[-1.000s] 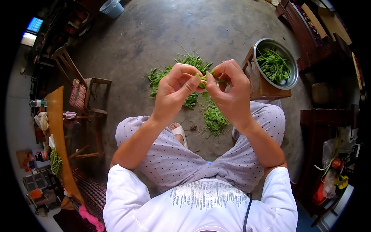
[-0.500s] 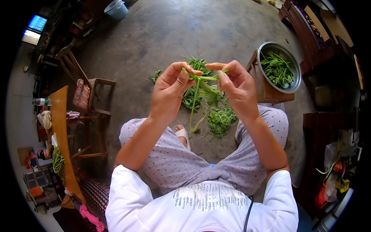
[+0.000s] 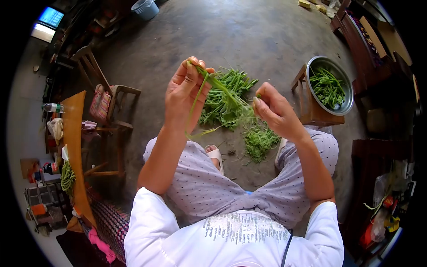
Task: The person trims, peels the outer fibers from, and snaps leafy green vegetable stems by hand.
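My left hand (image 3: 187, 91) is raised and closed, pinching the end of a leafy green vegetable stem (image 3: 221, 88). A thin tendril hangs from that stem toward my knee. My right hand (image 3: 278, 113), lower and to the right, is pinched shut with a small bit of green showing at the fingertips; pale strands lie between it and the stem's leafy end. Beneath my hands a pile of leafy greens (image 3: 233, 80) lies on the floor. Closer to my right foot is a smaller heap of fine green trimmings (image 3: 259, 141).
To the right, a metal basin (image 3: 351, 95) of green stems (image 3: 328, 87) rests on a wooden stool (image 3: 324, 119). A wooden chair (image 3: 106, 95) and a table (image 3: 73, 120) stand on the left. A blue bucket (image 3: 146, 10) is at the back, dark furniture (image 3: 378, 71) at the right.
My hands have moved apart: the left went up and left with the stem, the right went down. The stem's leafy end now slants toward my right hand.
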Demonstrator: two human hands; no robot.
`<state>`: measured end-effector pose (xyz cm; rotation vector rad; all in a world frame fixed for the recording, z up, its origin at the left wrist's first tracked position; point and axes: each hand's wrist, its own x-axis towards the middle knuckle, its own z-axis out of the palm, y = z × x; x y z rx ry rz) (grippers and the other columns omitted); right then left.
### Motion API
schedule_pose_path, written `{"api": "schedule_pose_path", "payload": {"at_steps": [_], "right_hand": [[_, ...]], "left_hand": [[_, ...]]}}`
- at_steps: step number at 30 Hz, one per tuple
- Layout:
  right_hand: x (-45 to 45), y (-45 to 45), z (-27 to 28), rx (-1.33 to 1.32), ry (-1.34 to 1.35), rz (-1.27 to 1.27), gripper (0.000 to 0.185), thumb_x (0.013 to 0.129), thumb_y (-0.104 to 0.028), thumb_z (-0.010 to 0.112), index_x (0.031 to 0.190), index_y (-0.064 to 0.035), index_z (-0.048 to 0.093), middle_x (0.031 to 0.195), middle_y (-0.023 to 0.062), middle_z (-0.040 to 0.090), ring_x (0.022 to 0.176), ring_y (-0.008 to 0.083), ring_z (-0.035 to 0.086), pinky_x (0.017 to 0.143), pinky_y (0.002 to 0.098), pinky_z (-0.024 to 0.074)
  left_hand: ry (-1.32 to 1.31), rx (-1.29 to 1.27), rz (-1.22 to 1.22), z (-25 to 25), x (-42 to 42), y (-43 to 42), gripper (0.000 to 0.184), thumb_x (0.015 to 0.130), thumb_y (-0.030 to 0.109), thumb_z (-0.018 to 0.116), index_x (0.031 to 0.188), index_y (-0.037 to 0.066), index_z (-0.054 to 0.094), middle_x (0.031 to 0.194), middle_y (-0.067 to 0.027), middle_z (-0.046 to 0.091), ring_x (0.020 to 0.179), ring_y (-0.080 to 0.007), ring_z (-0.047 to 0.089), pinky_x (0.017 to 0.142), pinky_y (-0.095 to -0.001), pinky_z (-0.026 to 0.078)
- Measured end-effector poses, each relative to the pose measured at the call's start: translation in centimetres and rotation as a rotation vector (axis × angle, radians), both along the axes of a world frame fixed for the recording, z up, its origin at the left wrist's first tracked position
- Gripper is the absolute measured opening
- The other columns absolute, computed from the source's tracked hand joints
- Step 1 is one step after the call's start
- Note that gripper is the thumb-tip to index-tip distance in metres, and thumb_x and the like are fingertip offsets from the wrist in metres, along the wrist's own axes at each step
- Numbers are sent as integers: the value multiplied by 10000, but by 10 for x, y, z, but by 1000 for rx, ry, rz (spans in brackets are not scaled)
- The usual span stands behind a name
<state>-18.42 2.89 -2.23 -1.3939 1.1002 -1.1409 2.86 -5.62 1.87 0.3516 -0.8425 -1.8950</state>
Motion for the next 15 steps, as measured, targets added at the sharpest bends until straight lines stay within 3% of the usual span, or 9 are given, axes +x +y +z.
{"api": "schedule_pose_path", "payload": {"at_steps": [1,3,4,6,7,9,12,15], "right_hand": [[-6,-2,-7,-3,-3,7,99,977,-118,457,926,-40,423,721,31,485,632,88,454,569,232,392],[-18,-8,-28,170,562,57,144,909,-121,513,874,-1,441,690,113,530,625,217,522,595,335,427],[-23,-9,-43,165,559,60,144,909,-121,513,874,-1,441,690,113,530,625,217,522,595,335,427],[-32,-10,-84,353,867,120,175,833,-126,552,917,26,527,856,230,648,775,396,619,700,451,486],[-35,-9,-104,351,867,120,175,833,-126,552,917,26,527,856,230,648,775,396,619,700,451,486],[-38,-5,-141,410,1110,123,237,812,-113,569,990,42,580,958,255,653,939,418,624,808,459,505],[-41,-8,-176,568,1205,161,298,788,-103,601,1042,54,610,1026,246,651,1022,383,619,879,414,508],[-59,-3,-204,725,1280,160,301,789,-93,580,1050,55,604,1052,272,633,1045,387,606,884,450,500]], "left_hand": [[-18,-51,38,0,2,-2,118,950,160,568,1031,76,588,1002,-18,590,998,-159,615,837,-241,506],[-44,-112,90,3,9,-4,123,947,155,573,1036,72,591,994,-19,593,994,-164,617,821,-234,511],[-46,-104,107,4,10,-2,131,946,151,575,1046,67,592,992,-24,595,991,-170,619,804,-233,518],[-48,-96,126,5,13,-2,140,944,146,576,1055,63,592,990,-30,596,987,-176,622,787,-232,524],[-49,-138,144,6,15,-3,150,942,145,579,1064,59,591,996,-34,597,986,-176,623,783,-234,529],[-50,-181,163,8,17,-3,160,940,143,582,1073,55,590,1003,-39,598,985,-177,624,778,-235,533],[-83,-223,204,12,20,-1,171,936,147,588,1075,46,590,999,-46,603,970,-180,630,796,-245,536],[-131,-263,245,15,23,1,174,930,138,596,1074,40,594,999,-57,609,944,-184,637,804,-251,539]]}}
